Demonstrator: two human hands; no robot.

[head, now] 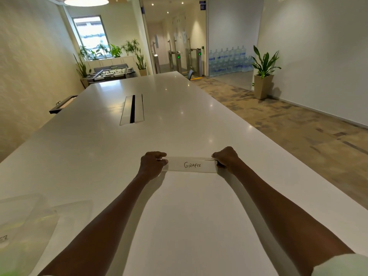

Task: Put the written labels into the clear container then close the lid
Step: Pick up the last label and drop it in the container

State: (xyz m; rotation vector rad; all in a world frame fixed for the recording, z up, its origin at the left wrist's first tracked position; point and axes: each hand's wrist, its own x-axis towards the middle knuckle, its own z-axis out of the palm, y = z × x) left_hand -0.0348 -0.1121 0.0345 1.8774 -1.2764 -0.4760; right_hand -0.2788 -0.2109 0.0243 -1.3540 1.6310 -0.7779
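Fingers: left hand (152,165) and right hand (226,158) pinch the label (192,165) ends, curled.
Risk: paper tears if pulled taut.
Clear container (25,222): well left of fingers; label may miss.

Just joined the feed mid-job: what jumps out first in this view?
A white label with "GIRAFEE" handwritten on it, held stretched over the table at centre, the left hand pinching one end and the right hand the other. The clear container sits blurred at the lower left edge. Beyond, potted plants and stacked water bottles line the room.
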